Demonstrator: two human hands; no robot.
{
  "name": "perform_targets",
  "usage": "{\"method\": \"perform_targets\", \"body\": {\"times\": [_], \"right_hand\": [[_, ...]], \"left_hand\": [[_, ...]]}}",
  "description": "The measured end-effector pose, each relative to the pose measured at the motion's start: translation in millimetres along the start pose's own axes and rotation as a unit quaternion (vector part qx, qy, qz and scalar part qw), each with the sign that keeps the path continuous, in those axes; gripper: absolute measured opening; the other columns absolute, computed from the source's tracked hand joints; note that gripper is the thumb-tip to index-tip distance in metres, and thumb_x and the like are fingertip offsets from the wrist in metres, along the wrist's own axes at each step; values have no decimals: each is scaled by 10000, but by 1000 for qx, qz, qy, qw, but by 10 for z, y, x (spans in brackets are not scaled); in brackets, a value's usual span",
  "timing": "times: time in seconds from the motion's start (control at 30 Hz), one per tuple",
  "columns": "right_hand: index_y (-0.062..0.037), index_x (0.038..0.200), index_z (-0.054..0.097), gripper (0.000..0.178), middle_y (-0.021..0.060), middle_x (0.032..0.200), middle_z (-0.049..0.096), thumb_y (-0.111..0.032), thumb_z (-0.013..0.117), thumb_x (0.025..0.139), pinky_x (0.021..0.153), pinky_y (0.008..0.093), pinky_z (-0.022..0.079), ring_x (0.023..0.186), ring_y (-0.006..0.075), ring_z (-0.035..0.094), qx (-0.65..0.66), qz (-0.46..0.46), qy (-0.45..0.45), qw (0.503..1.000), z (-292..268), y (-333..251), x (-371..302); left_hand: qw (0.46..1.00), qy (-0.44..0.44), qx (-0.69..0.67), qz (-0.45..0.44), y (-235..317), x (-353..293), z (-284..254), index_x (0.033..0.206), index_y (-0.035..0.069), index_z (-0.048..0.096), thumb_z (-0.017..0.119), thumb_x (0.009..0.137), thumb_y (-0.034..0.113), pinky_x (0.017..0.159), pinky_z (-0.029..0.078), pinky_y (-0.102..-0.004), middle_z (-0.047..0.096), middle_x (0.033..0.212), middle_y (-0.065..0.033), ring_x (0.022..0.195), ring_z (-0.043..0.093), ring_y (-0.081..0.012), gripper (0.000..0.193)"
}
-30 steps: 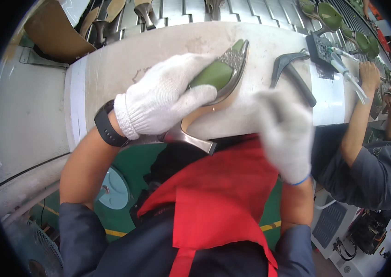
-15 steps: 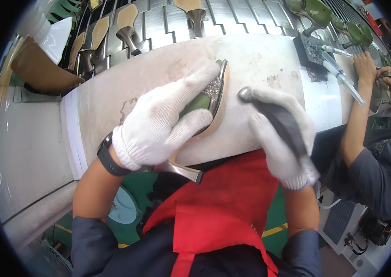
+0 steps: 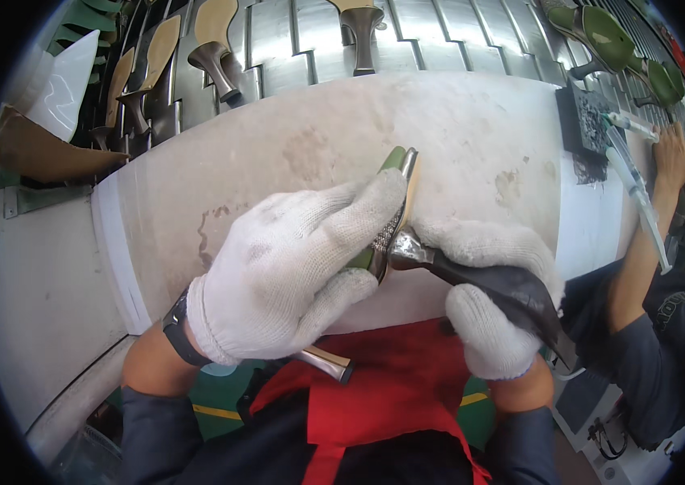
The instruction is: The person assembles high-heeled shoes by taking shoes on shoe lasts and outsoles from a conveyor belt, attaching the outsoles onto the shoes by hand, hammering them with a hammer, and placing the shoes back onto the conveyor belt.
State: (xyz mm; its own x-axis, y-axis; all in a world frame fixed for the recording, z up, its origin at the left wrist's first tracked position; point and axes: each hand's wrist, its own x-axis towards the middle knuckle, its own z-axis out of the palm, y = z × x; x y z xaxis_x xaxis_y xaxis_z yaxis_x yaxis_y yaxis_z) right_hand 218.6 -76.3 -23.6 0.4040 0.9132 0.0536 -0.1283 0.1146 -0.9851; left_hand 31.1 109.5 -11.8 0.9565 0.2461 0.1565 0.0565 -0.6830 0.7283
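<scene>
A high-heeled shoe (image 3: 409, 194) on a green last (image 3: 393, 158) is gripped by my gloved left hand (image 3: 294, 250). It lies tilted on its side, its beige sole edge facing right and a glittery grey strap showing between my fingers. Below that hand, the heel (image 3: 326, 364) sticks out over the red apron. My gloved right hand (image 3: 496, 242) is wrapped round a dark-handled tool (image 3: 492, 283) with a rounded shiny metal head. That head is at the shoe's sole edge; whether it presses on it I cannot tell.
Stained white worktable (image 3: 278, 153) under my hands. Beyond it, a slatted metal conveyor (image 3: 278, 48) carries several heeled shoe parts (image 3: 215, 61). At right stand a black block (image 3: 585, 121) and syringes (image 3: 634, 178), next to a co-worker's arm (image 3: 642, 250). A brown curved sheet (image 3: 43, 149) lies at left.
The tool has moved left, bringing its metal head from apart to the shoe's sole edge. Both hands and the shoe sit lower in the picture, and the view has shifted.
</scene>
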Motion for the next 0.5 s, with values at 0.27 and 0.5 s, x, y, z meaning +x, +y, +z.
{"method": "perform_targets", "body": {"times": [0.27,0.5], "right_hand": [[49,1294,672,366,257,1329,749,13,787,948,1071,421,607,1249,321,751,-187,-24,-113,976,-134,-177,186],[55,1305,684,388,256,1327,748,38,792,932,1073,438,607,1245,320,750,-70,66,-60,994,-176,-157,258]], "left_hand": [[999,15,-8,-32,-11,-60,-14,1552,-117,520,790,790,52,999,558,-518,720,1239,-275,1081,720,-473,826],[999,28,-11,14,-118,-65,-10,1559,-111,515,849,759,84,953,562,-511,713,1224,-262,1039,716,-456,889]]}}
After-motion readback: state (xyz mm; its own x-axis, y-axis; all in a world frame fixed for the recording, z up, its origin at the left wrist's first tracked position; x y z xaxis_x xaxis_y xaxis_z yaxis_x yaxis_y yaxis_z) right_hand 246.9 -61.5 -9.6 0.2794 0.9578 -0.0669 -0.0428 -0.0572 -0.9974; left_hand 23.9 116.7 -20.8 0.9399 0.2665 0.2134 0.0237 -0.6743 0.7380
